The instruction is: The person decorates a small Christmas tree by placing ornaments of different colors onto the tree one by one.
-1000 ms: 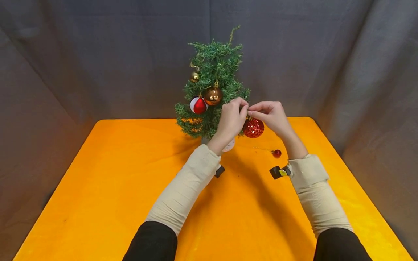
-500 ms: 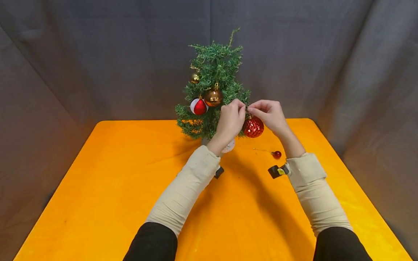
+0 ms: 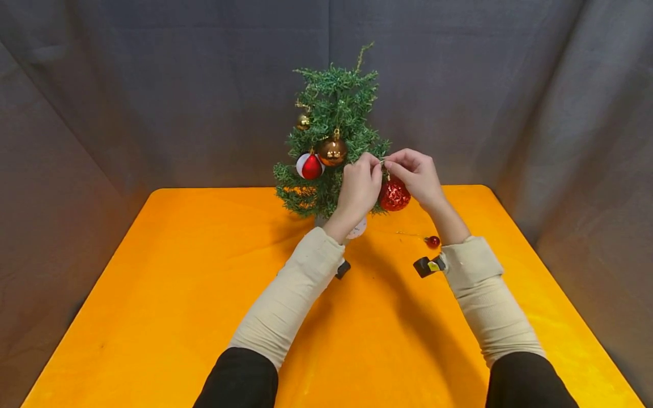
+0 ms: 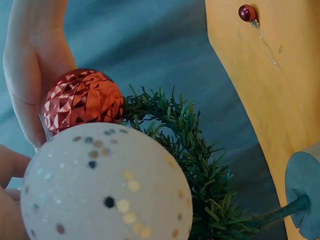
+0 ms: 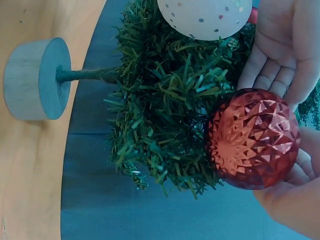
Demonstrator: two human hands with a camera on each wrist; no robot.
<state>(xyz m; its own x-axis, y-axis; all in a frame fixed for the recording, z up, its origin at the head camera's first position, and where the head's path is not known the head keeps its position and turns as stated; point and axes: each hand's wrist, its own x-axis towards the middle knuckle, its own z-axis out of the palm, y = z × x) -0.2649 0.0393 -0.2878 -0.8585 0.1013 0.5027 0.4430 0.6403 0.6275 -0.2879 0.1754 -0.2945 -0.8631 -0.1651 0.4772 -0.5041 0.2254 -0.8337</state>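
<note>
A faceted red bauble (image 3: 395,196) hangs at the right side of a small Christmas tree (image 3: 339,93), just below both hands. My right hand (image 3: 419,177) pinches its thin hanging string between thumb and forefinger. Opposite it, my left hand (image 3: 358,186) pinches the other side of the string, close to a branch tip. The fingertips are nearly together. In the right wrist view the red bauble (image 5: 254,140) hides part of the fingers. A white bauble with coloured dots (image 4: 107,187) hangs below the left hand and covers much of it in the left wrist view.
The tree also bears a copper bauble (image 3: 333,151), a red-and-white one (image 3: 310,166) and a small gold one (image 3: 303,121). A tiny red bauble (image 3: 432,242) with its string lies on the orange table (image 3: 204,272). The tree stands on a round base (image 5: 30,82).
The right hand has moved slightly up and left with the red bauble, which rose a little. The left hand's fingertips shifted slightly left. A pale strand now shows between the fingertips.
</note>
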